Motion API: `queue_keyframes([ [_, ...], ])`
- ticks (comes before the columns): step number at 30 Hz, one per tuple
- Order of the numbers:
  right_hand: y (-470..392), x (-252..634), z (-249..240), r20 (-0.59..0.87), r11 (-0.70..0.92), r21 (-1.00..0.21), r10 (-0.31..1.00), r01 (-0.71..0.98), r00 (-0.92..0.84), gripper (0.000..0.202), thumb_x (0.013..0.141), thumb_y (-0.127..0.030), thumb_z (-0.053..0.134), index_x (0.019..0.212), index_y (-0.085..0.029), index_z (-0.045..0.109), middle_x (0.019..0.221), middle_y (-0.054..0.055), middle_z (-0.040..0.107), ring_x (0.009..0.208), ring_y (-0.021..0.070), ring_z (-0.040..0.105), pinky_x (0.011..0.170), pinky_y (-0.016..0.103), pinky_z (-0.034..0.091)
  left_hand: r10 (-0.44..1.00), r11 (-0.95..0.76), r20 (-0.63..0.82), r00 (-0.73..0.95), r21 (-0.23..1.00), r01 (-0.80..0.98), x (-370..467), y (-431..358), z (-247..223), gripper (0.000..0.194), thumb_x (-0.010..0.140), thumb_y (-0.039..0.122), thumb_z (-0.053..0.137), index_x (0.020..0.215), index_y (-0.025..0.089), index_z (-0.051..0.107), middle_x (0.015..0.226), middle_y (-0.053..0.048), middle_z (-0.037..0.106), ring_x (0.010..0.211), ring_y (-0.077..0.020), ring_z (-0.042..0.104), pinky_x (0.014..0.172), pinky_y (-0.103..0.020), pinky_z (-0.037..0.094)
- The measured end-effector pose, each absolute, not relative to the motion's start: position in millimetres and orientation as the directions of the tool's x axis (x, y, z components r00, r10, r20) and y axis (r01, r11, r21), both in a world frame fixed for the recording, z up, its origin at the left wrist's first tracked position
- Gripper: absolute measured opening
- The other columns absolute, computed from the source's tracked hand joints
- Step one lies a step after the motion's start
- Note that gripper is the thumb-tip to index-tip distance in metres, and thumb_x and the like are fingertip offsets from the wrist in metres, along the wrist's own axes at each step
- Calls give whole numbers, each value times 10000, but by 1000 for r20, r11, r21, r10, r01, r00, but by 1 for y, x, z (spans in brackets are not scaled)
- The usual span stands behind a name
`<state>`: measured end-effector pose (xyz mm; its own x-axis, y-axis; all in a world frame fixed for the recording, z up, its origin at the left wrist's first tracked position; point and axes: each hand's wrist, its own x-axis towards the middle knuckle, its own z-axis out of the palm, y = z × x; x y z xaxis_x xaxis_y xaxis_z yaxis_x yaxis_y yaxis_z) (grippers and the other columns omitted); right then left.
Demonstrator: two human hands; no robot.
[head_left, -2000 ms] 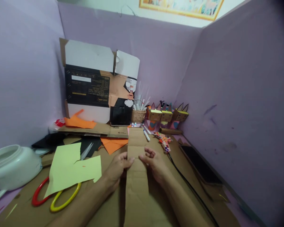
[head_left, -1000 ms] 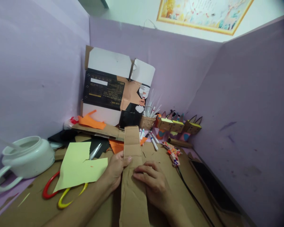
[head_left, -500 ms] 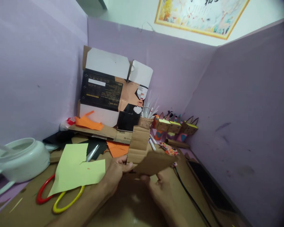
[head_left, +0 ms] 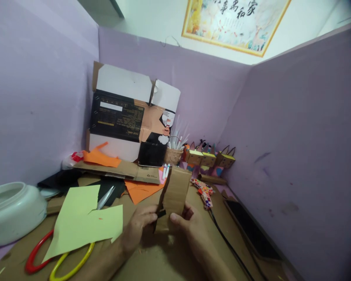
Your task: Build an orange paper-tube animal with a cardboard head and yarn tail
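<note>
A folded piece of brown cardboard (head_left: 177,191) stands tilted upright between my hands, above the cardboard-covered tabletop. My left hand (head_left: 139,224) grips its lower left edge, close to a small black patch (head_left: 161,213) on it. On the other side, my right hand (head_left: 190,224) pinches it, thumb across the front and fingers behind. Left of my hands lies a cut sheet of yellow-green paper (head_left: 82,220), resting over scissors (head_left: 73,269) with one red and one yellow handle loop. Their blades show past the paper's upper edge.
A white pot (head_left: 16,212) stands at far left. Behind are orange paper (head_left: 143,191), an unfolded box (head_left: 119,117), a cup of white sticks (head_left: 174,156) and small cardboard animal figures (head_left: 209,158). A glue gun with patterned cover (head_left: 204,191) trails a black cable; a dark tablet-like slab (head_left: 251,230) lies right.
The cardboard has been turned from spread out sideways to standing narrow and upright. My right hand has shifted up its side. The camera view has moved slightly right.
</note>
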<state>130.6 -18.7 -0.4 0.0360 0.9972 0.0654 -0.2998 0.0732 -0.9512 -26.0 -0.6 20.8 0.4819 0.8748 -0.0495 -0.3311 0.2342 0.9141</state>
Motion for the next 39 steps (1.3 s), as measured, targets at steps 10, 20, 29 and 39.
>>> queue_keyframes([
  [10, -24, 140, 8, 229, 223, -901, 973, -373, 28, 384, 638, -352, 739, 969, -185, 638, 955, 77, 702, 910, 259, 634, 817, 390, 483, 867, -153, 100, 488, 986, 71, -19, -4, 7, 213, 723, 198, 575, 893, 159, 698, 797, -46, 673, 794, -228, 595, 697, -264, 452],
  [20, -27, 138, 15, 234, 317, -811, 946, -491, 225, 447, 687, -364, 714, 1096, -227, 597, 879, 44, 721, 897, 253, 651, 812, 394, 506, 896, -138, 85, 436, 986, 91, -12, -13, 11, 214, 686, 210, 628, 890, 158, 669, 893, -71, 676, 873, -242, 593, 752, -280, 450],
  [29, -21, 149, 28, 21, 223, -719, 953, -659, 301, 460, 697, -354, 697, 1114, -196, 584, 946, 62, 720, 886, 264, 665, 785, 415, 533, 878, 5, -67, 474, 991, 131, -6, -24, 24, 157, 685, 263, 646, 771, 133, 663, 617, -18, 644, 553, -146, 562, 501, -204, 408],
  [39, -13, 163, 17, -61, 95, -670, 981, -736, 182, 334, 701, -348, 691, 989, -184, 651, 823, 61, 736, 869, 270, 671, 791, 440, 528, 877, -16, -33, 479, 995, 97, 0, -32, 10, 199, 723, 325, 613, 680, 133, 584, 463, 31, 490, 375, -79, 448, 364, -167, 323],
])
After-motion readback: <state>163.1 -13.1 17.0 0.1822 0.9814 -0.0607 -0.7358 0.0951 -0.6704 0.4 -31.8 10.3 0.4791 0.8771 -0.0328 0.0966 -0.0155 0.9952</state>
